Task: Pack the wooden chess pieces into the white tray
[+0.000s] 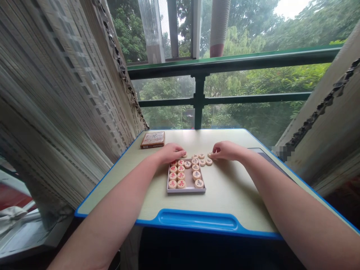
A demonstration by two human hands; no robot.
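A shallow white box (186, 190) stands on the table with round wooden Chinese chess pieces in it. Red-marked pieces (181, 175) fill its left side, and black-marked ones (196, 175) line the right side and part of the far end. Just past the box's far edge, my left hand (172, 152) is closed with its fingertips on a chess piece (184, 154). To the right, my right hand (226, 150) pinches another chess piece (209, 154) at the table surface. Several loose black-marked pieces (201, 162) lie between the hands, beside the box's far right corner.
A flat brown box lid (152, 139) with writing lies at the table's far left. A flat grey-edged device or board (267, 161) lies partly behind my right forearm. The table (146, 180) has a blue rim and a blue front groove (198, 220). Curtains flank it; a railing and window stand beyond.
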